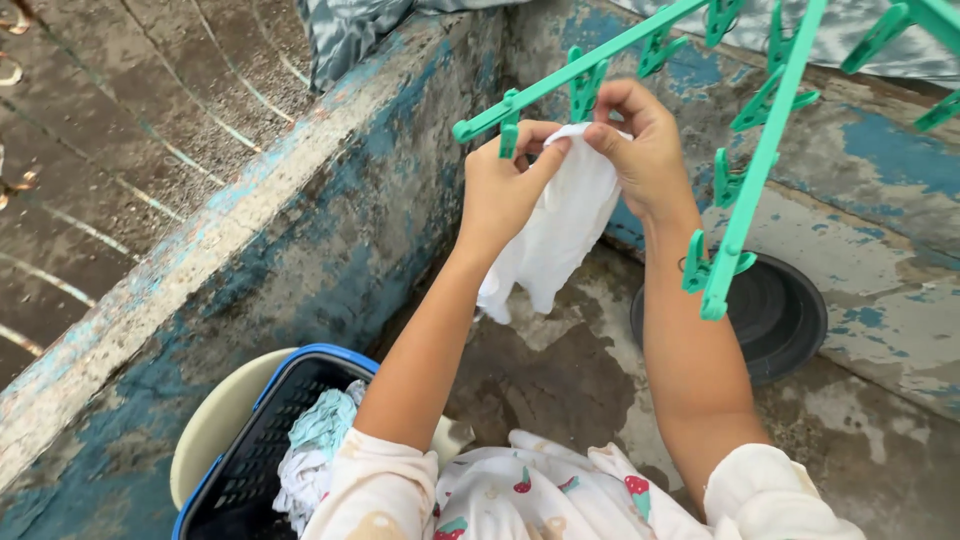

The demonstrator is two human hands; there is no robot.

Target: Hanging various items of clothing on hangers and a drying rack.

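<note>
A small white cloth (556, 232) hangs between my two hands under a green plastic clip hanger (748, 190). My left hand (503, 186) pinches the cloth's top edge just below a green clip (509, 132) on the hanger's arm. My right hand (641, 142) holds the cloth's upper right corner next to another clip (587, 90). The cloth droops down in front of the wall.
A blue and black laundry basket (262, 440) with crumpled cloths stands at the lower left, beside a cream tub (218, 420). A worn blue-painted concrete parapet (250, 260) runs along the left. A round black lid (775, 315) lies on the floor at right.
</note>
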